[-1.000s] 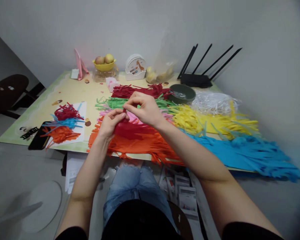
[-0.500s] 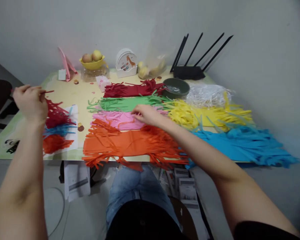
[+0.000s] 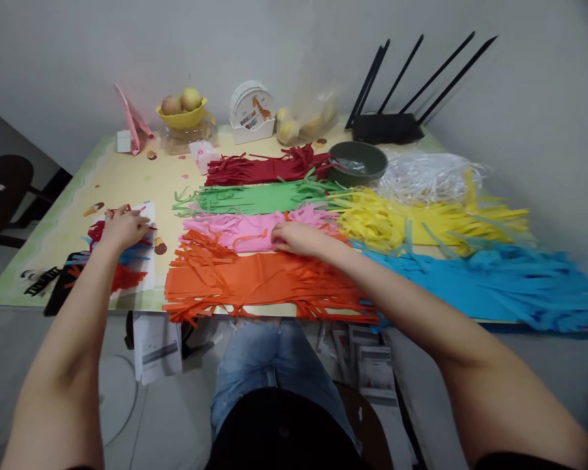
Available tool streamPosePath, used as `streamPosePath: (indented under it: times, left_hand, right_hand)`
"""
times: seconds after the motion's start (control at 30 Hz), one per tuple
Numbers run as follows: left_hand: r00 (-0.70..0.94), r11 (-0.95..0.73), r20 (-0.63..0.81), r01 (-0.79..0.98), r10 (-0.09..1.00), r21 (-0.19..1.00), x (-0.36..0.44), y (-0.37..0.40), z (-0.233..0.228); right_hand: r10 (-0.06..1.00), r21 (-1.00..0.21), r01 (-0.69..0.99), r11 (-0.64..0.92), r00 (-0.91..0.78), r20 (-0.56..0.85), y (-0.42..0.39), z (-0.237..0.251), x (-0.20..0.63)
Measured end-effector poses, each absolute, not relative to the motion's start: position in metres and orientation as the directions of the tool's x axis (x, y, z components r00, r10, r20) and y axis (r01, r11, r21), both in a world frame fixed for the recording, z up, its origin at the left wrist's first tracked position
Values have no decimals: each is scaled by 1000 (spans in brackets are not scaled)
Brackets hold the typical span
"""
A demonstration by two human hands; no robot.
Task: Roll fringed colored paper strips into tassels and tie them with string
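Grey walls close in behind our yellow counter point(image 3: 127, 179), which fills the middle of the frame and is laid with fringed paper sheets in rows. At the centre lie the red sheet point(image 3: 269, 168), the green sheet point(image 3: 255, 198), the pink sheet point(image 3: 240, 230) and, nearest the lower edge, the orange sheet point(image 3: 255, 284). To the right spread the yellow sheet point(image 3: 421, 222) and the blue sheet point(image 3: 500, 284), with a heap of white strips point(image 3: 421, 175) above them.

Our left hand point(image 3: 122, 226) is at centre left, resting on a red paper tuft point(image 3: 98, 230) that sits on a white card point(image 3: 144, 261); its fingers are curled together over the tuft, though we cannot tell whether they pinch it. Blue and orange tufts lie just below on the same card. Our right hand point(image 3: 294, 238) is at the centre, palm down and loosely spread, fingertips touching the pink sheet right where it meets the orange one.

Along the upper edge stand a yellow fruit bowl point(image 3: 183, 116), a small white stand with a giraffe point(image 3: 251, 114), a dark green bowl point(image 3: 357, 160) and a black router point(image 3: 387, 127) with its antennas raised. A dark phone point(image 3: 59, 297) lies at the lower left of the counter.
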State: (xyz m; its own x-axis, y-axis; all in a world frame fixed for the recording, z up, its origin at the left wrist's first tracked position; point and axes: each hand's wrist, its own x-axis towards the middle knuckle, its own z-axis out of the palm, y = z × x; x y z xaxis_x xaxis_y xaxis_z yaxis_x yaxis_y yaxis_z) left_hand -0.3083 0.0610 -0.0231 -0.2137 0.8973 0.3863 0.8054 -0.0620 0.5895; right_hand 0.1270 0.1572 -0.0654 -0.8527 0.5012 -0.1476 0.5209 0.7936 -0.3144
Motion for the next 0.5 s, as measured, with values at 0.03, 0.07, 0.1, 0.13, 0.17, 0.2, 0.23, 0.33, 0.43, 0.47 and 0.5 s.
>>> streamPosePath:
  times: [0.03, 0.07, 0.1, 0.13, 0.17, 0.2, 0.23, 0.33, 0.43, 0.47, 0.5]
  left_hand:
    - [-172, -69, 374, 832, 911, 551, -290, 66, -19]
    - [-116, -75, 340, 863, 933, 500, -267, 72, -17]
    - [-55, -102, 303, 872, 951, 479, -240, 78, -16]
    - [-4, -137, 282, 867, 959, 479, -211, 83, -18]
    - [56, -178, 253, 855, 966, 488, -181, 89, -22]
    - [125, -217, 211, 838, 970, 501, -151, 93, -27]
    - [197, -233, 125, 820, 972, 522, -124, 97, -32]
    - [283, -216, -39, 808, 958, 548, -71, 105, -46]
    - [261, -167, -101, 824, 960, 542, -60, 113, -54]
    - [251, -148, -121, 828, 961, 540, -62, 114, -56]
    - [240, -131, -137, 832, 961, 539, -66, 116, -57]
  right_hand:
    - [510, -325, 530, 783, -847, -152, 159, -65, 126]
    - [521, -336, 541, 771, -839, -157, 161, -64, 126]
    - [534, -346, 555, 757, -830, -162, 163, -64, 126]
    - [549, -356, 569, 742, -819, -165, 164, -63, 126]
    - [563, -366, 582, 727, -809, -168, 166, -63, 126]
    - [578, -374, 594, 712, -799, -169, 167, -62, 126]
    - [592, -382, 606, 698, -788, -169, 167, -61, 126]
    - [632, -394, 637, 662, -758, -162, 166, -59, 125]
    - [659, -407, 653, 639, -737, -149, 165, -56, 124]
    - [664, -413, 655, 633, -734, -145, 165, -55, 124]
    - [668, -419, 656, 628, -730, -141, 165, -54, 124]
